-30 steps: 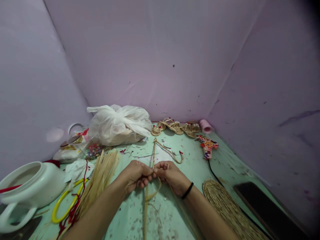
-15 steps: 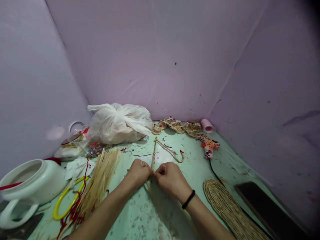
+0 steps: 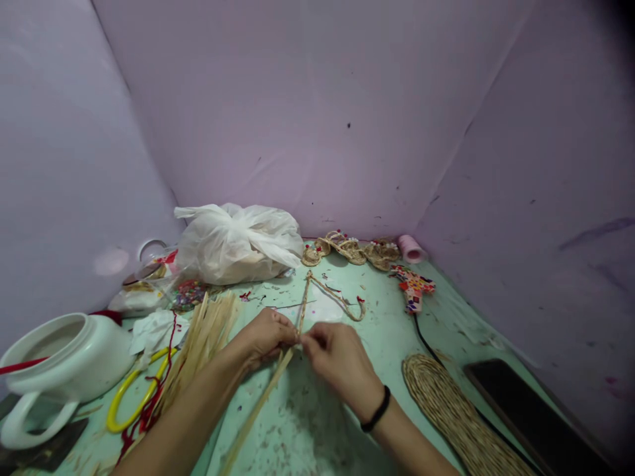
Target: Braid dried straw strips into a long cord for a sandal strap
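Note:
My left hand (image 3: 265, 337) and my right hand (image 3: 337, 360) meet at the middle of a pale green table (image 3: 307, 430), fingers pinched together on a thin braided straw cord (image 3: 303, 301). The cord runs away from my fingers toward the back and curls off to the right. A loose straw strip (image 3: 255, 413) slants from the pinch down toward the near left. A black band circles my right wrist.
A bundle of straw strips (image 3: 198, 347), yellow-handled scissors (image 3: 126, 396) and a white jug (image 3: 59, 370) lie left. A white plastic bag (image 3: 235, 241) and small woven sandals (image 3: 347, 250) sit at the back. A patterned glue gun (image 3: 414, 287), woven mat (image 3: 456, 416) and dark phone (image 3: 526, 413) are right.
The loose straw strip, which hung straight down from my fingers, now slants to the near left. My right hand has shifted slightly toward me; both hands stay pinched on the cord.

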A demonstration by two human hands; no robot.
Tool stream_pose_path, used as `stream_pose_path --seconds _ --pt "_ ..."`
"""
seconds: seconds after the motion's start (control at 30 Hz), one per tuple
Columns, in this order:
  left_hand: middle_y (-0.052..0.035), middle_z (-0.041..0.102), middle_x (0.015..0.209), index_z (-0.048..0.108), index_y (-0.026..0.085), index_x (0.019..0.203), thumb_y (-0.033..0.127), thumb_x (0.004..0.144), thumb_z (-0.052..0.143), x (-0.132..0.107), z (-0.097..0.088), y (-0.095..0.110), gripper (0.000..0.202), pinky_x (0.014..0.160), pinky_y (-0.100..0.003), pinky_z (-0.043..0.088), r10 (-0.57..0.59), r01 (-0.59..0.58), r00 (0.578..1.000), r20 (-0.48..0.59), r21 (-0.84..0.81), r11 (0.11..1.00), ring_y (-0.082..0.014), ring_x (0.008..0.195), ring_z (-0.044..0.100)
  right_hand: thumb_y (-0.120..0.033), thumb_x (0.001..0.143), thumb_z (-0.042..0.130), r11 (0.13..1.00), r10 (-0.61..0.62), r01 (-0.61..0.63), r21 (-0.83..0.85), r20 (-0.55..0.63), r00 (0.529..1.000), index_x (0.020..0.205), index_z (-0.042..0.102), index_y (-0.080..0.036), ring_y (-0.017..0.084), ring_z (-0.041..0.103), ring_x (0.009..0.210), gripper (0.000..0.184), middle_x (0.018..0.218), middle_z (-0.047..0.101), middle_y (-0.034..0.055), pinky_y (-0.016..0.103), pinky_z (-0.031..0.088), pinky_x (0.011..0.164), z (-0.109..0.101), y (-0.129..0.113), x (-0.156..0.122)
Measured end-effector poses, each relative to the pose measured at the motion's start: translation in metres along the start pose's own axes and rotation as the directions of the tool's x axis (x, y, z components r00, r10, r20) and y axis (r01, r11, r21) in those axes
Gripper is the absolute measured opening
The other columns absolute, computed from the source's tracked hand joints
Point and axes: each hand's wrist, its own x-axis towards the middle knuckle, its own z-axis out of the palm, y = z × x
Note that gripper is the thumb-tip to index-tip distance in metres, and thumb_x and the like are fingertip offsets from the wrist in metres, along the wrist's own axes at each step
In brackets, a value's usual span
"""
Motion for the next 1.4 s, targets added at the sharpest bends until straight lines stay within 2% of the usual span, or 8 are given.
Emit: stream_pose_path --seconds 0.07,0.17,0.27,0.53,0.77,1.0,1.2,1.4 --pt "0.008 0.034 0.033 0.049 0.014 0.048 0.021 0.048 0.053 0.0 -0.003 0.0 0.008 0.029 -0.017 0.007 -0.005 0.006 1.0 0.029 -0.032 0.999 -0.0017 0.025 0.02 -0.025 0.071 0.047 0.976 0.068 -0.049 0.213 -0.079 0.995 0.064 0.062 -0.015 0.012 0.05 0.053 0.019 0.059 0.062 0.0042 0.023 0.031 0.05 -0.002 0.007 0.012" --pt "0.0084 0.033 0.033 0.05 0.013 0.05 0.021 0.048 0.053 0.0 -0.004 -0.001 0.009 0.03 -0.017 0.006 -0.006 0.011 0.997 0.071 -0.062 0.998 -0.0013 0.026 0.019 -0.021 0.07 0.046 0.743 0.152 -0.279 0.608 0.254 0.955 0.059 0.056 -0.014 0.01 0.049 0.047 0.016 0.054 0.058 0.0026 0.021 0.036 0.048 0.006 0.013 0.023" --pt "0.0083 0.033 0.033 0.052 0.012 0.051 0.019 0.048 0.052 0.001 -0.004 -0.003 0.007 0.03 -0.018 0.006 0.003 0.003 0.997 0.082 -0.073 0.997 -0.0011 0.027 0.019 -0.016 0.067 0.047 0.611 0.153 -0.431 0.664 0.436 0.887 0.051 0.05 -0.013 0.006 0.041 0.036 0.016 0.043 0.05 -0.0006 0.019 0.034 0.04 0.015 0.012 0.024" --pt "0.0 0.053 0.047 0.056 0.01 0.054 0.017 0.049 0.052 0.006 -0.008 -0.006 0.009 0.031 -0.018 0.009 0.003 0.001 0.993 0.116 -0.037 0.999 -0.0006 0.029 0.024 -0.015 0.068 0.046 0.522 0.17 -0.495 0.695 0.484 0.858 0.052 0.052 -0.01 0.002 0.032 0.035 0.018 0.049 0.051 0.0007 0.015 0.013 0.033 0.014 0.015 0.024" --pt "0.0062 0.039 0.036 0.057 0.011 0.054 0.021 0.051 0.054 0.002 -0.006 -0.004 0.011 0.031 -0.019 0.009 0.02 -0.023 0.994 0.108 0.028 0.999 -0.0023 0.027 0.021 -0.019 0.068 0.05 0.55 0.197 -0.508 0.663 0.488 0.85 0.044 0.047 -0.013 0.001 0.018 0.029 0.025 0.031 0.03 -0.0077 0.019 0.008 0.033 0.014 0.016 0.024" --pt "0.0035 0.04 0.035 0.056 0.012 0.047 0.019 0.053 0.05 -0.007 -0.006 0.008 0.011 0.038 -0.021 0.019 0.038 -0.019 0.999 -0.039 0.402 0.915 -0.0057 0.033 0.028 -0.012 0.056 0.054 0.596 0.161 -0.389 0.702 0.371 0.915 0.043 0.05 -0.012 0.001 0.023 0.032 0.014 0.033 0.039 -0.0064 0.019 0.012 0.036 0.017 0.014 0.02" --pt "-0.0031 0.047 0.049 0.058 0.014 0.051 0.021 0.059 0.054 -0.032 0.034 0.008 0.011 0.051 -0.023 0.027 0.309 0.02 0.896 -0.318 0.725 0.688 -0.0143 0.053 0.045 -0.012 0.049 0.055 0.515 0.214 -0.383 0.767 0.318 0.924 0.045 0.055 -0.011 0.004 0.035 0.037 0.004 0.039 0.047 -0.0032 0.019 0.023 0.041 0.024 0.018 0.02" --pt "-0.0093 0.057 0.061 0.062 0.014 0.062 0.014 0.057 0.055 -0.043 0.061 0.0 0.008 0.059 -0.026 0.033 0.337 -0.075 0.92 -0.199 0.756 0.65 -0.0195 0.064 0.053 -0.017 0.051 0.06 0.455 0.191 -0.38 0.805 0.329 0.925 0.05 0.056 -0.011 0.006 0.04 0.04 0.007 0.042 0.051 -0.0022 0.02 0.028 0.044 0.021 0.019 0.017"
